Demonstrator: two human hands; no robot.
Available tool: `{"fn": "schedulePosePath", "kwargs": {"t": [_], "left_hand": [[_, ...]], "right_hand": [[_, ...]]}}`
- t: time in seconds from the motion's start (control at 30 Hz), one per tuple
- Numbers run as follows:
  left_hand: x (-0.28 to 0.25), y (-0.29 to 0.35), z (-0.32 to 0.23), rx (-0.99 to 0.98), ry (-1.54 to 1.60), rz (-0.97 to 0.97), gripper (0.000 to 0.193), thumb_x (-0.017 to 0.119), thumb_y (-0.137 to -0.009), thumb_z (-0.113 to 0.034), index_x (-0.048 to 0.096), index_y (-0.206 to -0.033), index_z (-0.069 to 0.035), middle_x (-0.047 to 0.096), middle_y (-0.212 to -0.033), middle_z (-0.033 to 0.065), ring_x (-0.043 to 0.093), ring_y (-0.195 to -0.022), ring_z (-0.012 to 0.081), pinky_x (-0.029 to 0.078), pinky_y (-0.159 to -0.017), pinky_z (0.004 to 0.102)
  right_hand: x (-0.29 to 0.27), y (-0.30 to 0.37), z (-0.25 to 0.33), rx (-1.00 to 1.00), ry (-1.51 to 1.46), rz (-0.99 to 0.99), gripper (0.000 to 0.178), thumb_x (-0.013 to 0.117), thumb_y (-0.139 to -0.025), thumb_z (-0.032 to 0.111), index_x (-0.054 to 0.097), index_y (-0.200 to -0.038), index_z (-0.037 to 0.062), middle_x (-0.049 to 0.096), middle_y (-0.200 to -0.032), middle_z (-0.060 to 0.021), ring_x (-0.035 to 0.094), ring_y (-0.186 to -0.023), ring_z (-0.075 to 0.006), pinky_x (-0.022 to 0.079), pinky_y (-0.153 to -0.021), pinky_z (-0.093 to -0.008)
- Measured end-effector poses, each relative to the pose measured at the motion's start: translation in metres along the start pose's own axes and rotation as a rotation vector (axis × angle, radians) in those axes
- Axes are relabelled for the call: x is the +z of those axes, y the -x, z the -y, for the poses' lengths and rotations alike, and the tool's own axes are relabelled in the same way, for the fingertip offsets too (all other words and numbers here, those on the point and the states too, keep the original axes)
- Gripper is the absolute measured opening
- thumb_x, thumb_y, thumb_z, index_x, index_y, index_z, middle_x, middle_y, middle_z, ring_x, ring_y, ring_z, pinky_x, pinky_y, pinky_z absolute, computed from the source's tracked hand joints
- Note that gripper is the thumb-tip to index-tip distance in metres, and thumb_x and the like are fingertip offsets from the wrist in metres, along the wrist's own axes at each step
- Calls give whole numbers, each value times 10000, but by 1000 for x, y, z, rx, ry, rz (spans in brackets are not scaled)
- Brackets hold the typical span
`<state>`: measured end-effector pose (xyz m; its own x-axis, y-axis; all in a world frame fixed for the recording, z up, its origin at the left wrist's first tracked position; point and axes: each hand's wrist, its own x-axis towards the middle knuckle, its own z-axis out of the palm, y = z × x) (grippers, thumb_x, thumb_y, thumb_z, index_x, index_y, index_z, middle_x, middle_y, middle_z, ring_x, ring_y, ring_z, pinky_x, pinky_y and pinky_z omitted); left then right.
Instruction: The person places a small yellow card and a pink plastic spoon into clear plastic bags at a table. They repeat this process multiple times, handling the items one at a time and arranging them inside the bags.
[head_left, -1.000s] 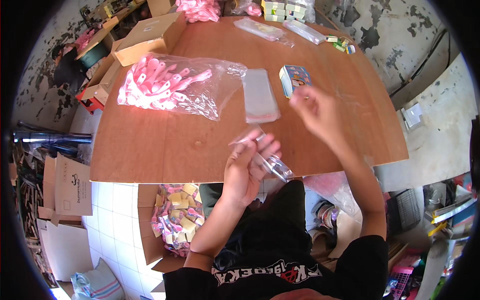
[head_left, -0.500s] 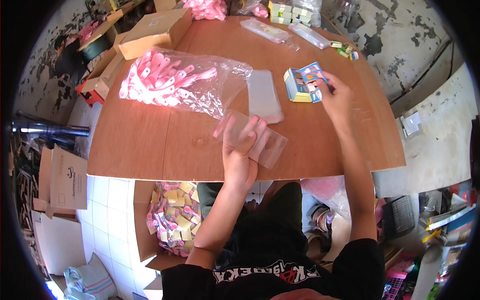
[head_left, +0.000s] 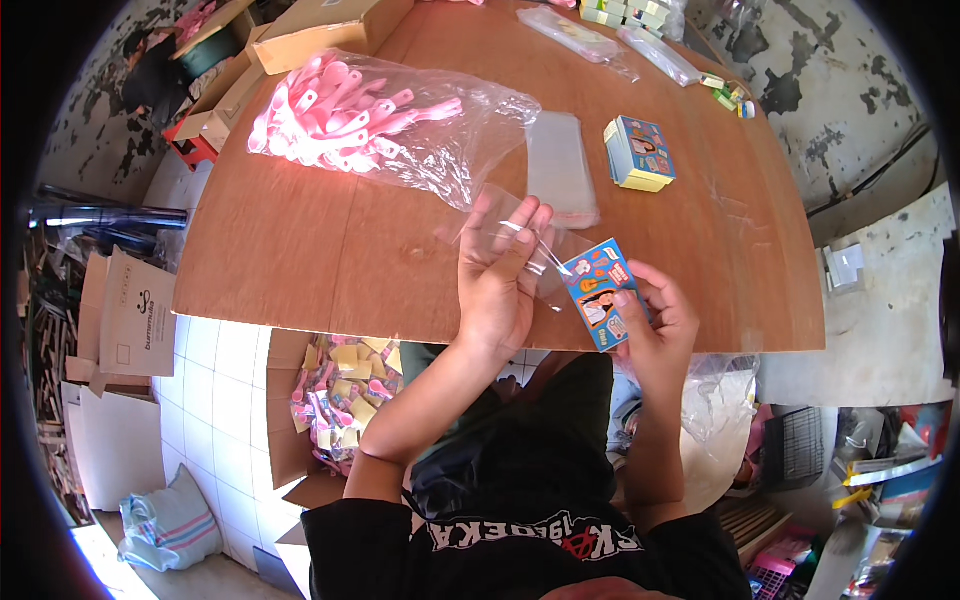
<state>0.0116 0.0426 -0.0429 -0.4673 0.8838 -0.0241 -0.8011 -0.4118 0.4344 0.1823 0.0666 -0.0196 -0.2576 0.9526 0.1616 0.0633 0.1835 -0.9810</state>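
Note:
My left hand (head_left: 500, 275) holds a clear plastic sleeve (head_left: 480, 215) open above the near edge of the brown table (head_left: 330, 250). My right hand (head_left: 650, 315) grips a small blue picture card (head_left: 600, 290) and holds its corner at the sleeve's mouth. A stack of the same cards (head_left: 640, 152) lies further back on the right. A pile of empty clear sleeves (head_left: 558, 165) lies just behind my left hand.
A big clear bag of pink plastic pieces (head_left: 370, 115) lies at the table's left. Cardboard boxes (head_left: 300, 35) stand at the far left. More clear packets (head_left: 600, 35) lie at the back. An open carton of packed items (head_left: 335, 395) stands on the tiled floor below.
My right hand took a card from the stack and brought it back to the sleeve. My left hand stayed near the front edge, holding the sleeve.

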Motion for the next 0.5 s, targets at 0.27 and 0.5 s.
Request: {"fn": "schedulePosePath", "kwargs": {"t": [0.27,0.5], "left_hand": [[8,6,6,21,1,20,622,539,-942,75,270,-1457,-147,463,-1381,249,530,-1263,299,500,-1030,426],[12,15,8,-84,-92,143,570,493,-958,65,305,-1458,-134,520,-1353,223,520,-1280,323,510,-1011,452]], "right_hand": [[17,2,8,40,-79,104,334,657,-928,80,588,-1239,-20,695,-971,-87,581,-640,-20,434,-459,-170],[-1,-4,-1,18,-262,309,438,612,-913,-16,509,-1338,-37,653,-1078,-111,605,-776,-58,508,-631,-207]]}}
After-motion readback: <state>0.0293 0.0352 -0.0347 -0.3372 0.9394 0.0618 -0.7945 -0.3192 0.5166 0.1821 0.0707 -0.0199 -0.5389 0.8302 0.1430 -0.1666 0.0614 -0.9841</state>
